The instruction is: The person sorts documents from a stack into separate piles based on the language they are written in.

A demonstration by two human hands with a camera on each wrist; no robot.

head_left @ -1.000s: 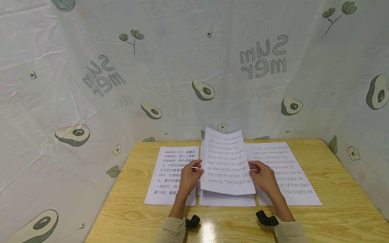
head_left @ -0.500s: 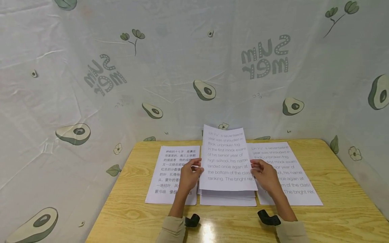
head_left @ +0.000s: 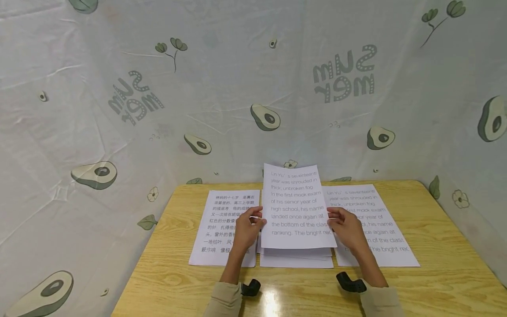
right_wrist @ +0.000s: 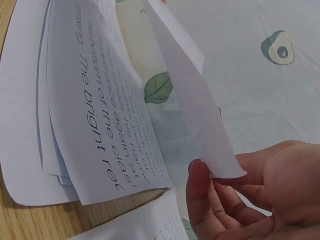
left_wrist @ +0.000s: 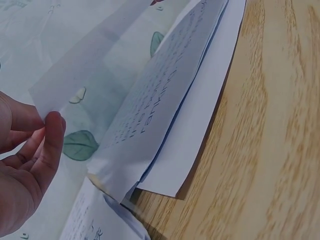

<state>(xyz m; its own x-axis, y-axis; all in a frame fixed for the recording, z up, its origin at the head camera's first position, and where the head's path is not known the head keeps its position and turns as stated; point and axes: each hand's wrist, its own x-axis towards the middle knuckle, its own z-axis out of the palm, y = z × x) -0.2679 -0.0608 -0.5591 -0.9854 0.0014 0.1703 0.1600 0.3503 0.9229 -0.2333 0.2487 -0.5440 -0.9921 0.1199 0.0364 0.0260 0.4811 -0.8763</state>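
Both raised, left hand (head_left: pixel 248 230) and right hand (head_left: pixel 348 229) pinch a sheet (head_left: pixel 296 207) by opposite edges.

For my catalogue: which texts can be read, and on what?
Held sheet, abridged: "Lin Yu's… thick, unbroken fog… The bright…"
Right sheet: same passage, partly hidden.
Middle pile: "ranking. The bright"; farther lines blurred.
Left sheet: "林屿的十七岁…", partly hidden.
Curtain: "summer", mirrored, twice.

Left forearm (head_left: pixel 234 266) and right forearm (head_left: pixel 369 266) both reach forward, angled in a bit; left hand (head_left: pixel 248 226) and right hand (head_left: pixel 347 229) pretty much level, both pinching.
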